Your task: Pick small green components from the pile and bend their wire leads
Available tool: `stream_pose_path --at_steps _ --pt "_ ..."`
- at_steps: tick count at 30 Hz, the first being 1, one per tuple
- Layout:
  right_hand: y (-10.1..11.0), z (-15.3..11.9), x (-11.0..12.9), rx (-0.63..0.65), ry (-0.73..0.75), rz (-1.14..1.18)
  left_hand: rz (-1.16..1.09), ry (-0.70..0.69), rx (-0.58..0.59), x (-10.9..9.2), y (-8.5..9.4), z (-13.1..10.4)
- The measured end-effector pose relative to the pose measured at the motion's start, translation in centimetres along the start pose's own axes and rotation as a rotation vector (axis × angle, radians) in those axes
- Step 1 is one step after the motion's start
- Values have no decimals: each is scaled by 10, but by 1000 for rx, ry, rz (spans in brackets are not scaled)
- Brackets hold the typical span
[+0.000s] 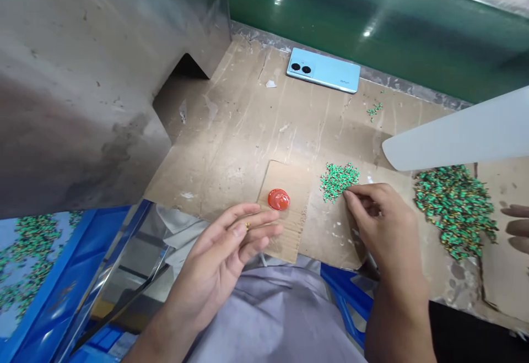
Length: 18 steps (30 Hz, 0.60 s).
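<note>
My left hand [219, 258] is half turned up over the cardboard, thumb and fingers pinching a tiny yellow piece [247, 225]. Just beyond its fingertips, a small round red dish [279, 199] with a glossy surface rests on a loose cardboard piece [285, 178]. My right hand [384, 225] has thumb and forefinger pressed together at the lower right edge of a small pile of tiny green parts [339, 180]. Whatever is between those fingertips is too small to make out.
A larger heap of green and yellow parts [454, 209] lies at right, near another person's hand [518, 222]. A pale panel [463, 129] juts in above it. A light blue phone [324, 70] lies at the back. Metal housing [82, 76] and a blue tray [82, 297] stand left.
</note>
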State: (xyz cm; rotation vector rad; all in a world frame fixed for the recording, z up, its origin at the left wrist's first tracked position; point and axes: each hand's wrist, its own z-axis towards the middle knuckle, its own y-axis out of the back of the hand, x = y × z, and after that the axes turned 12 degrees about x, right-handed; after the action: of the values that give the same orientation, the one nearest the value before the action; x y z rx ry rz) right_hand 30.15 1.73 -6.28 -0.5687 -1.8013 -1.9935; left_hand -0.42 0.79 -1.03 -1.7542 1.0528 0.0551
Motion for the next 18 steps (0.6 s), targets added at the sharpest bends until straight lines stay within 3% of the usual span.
stream_pose_path --at_steps 6,11,14,18 --pt "6 -4 -1 -70 0 -39 -96 16 169 2 0 0" --pt "6 -13 13 -167 -185 -25 -74 43 216 2 2 1" --pt "1 -18 27 -194 -218 117 -30 77 243 5 6 3" --pt "-6 -16 41 -186 -91 421 81 67 195 9 8 4"
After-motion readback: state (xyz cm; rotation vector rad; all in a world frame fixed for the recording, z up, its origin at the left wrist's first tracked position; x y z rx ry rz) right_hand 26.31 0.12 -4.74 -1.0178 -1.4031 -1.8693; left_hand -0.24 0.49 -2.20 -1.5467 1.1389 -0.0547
